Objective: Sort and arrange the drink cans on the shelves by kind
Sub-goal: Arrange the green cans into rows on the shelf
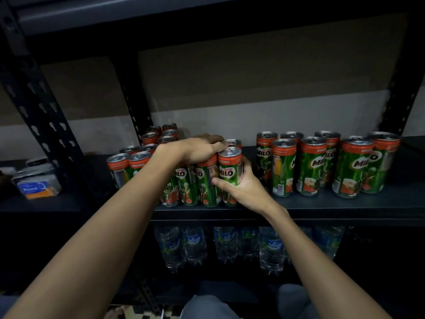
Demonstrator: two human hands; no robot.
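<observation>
So the Milo can [230,171] I'm working on sits at the front right corner of the packed cluster [184,180] on the shelf [322,207], touching its neighbours. My right hand [243,189] has its grip wrapped around it, thumb across the front and fingers round the far side. My left hand [202,148] lies over the tops of the cans just behind it, fingers bent down over them, more steadying the bunch than holding any one can. Progress-wise I'd say roughly halfway: the left block looks tight and squared up, but off to the right there's a looser group of Milo cans [326,162], standing apart with labels facing every which way, and those probably need pulling over. Water bottles [220,245] are on the shelf below, and a box [36,187] is sitting far left.
</observation>
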